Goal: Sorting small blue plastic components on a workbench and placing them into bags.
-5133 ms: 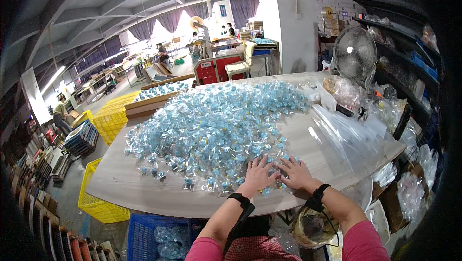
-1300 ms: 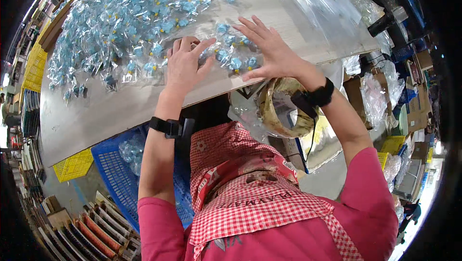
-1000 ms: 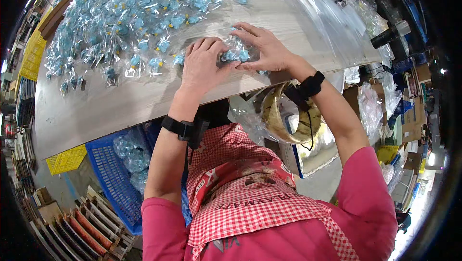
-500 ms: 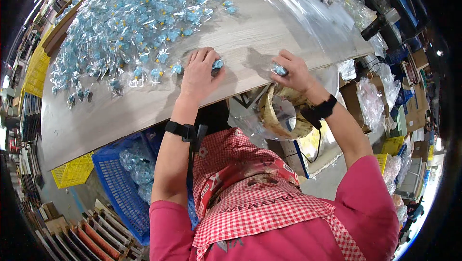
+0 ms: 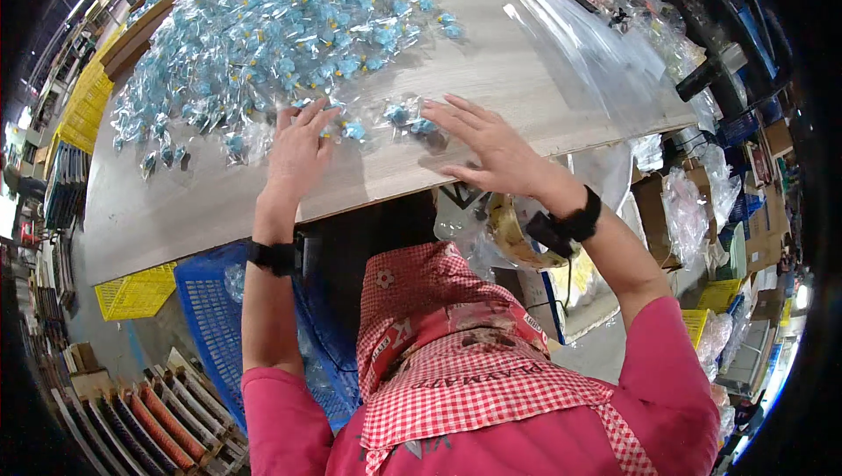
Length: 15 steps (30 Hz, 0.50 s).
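Note:
A heap of small clear packets, each with a light blue piece and some with a yellow bit, covers the far left of the pale wooden table. My left hand lies over the heap's near edge, fingers stretched out. Just right of its fingertips is a blue packet. My right hand is spread over the table near the front edge, its fingertips at a blue piece. Another blue piece sits close beside that one. Neither hand grips anything I can see.
Clear plastic sheets lie at the table's right end. Below the front edge stand a blue basket, a yellow basket and a stained yellowish round container. Cardboard boxes and plastic bags crowd the right side.
My left hand has moved left onto the heap's edge. My right hand has moved left and opened, letting go of its blue piece; two blue pieces now lie by its fingertips.

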Tool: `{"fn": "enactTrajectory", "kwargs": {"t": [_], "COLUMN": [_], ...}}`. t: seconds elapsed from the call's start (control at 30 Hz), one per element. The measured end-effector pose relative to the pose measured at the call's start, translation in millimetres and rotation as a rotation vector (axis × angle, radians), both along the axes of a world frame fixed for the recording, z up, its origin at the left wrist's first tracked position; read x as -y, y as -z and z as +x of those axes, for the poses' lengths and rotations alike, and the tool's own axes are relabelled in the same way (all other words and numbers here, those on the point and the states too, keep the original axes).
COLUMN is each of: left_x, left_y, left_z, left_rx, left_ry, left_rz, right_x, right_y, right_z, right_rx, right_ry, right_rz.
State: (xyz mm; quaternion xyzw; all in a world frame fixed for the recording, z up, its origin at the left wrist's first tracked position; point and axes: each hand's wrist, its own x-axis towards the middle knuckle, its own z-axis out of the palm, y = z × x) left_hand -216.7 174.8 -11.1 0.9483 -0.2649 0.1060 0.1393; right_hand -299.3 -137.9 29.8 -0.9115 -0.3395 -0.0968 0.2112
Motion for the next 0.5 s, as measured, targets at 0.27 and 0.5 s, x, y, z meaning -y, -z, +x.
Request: {"fn": "enactTrajectory", "kwargs": {"t": [0.27,0.5], "left_x": [9,-1], "left_y": [-20,6], "left_z": [-27,-14], "left_rx": [-0.506,0.024], "left_ry": [0.117,0.042], "left_rz": [-0.641,-0.251], "right_x": [-40,-96], "right_y": [36,45], "right_z": [34,45], "right_rx": [-0.043,0.126], "right_ry": [0.136,0.287], "right_rz": [-0.054,-0.128]}}
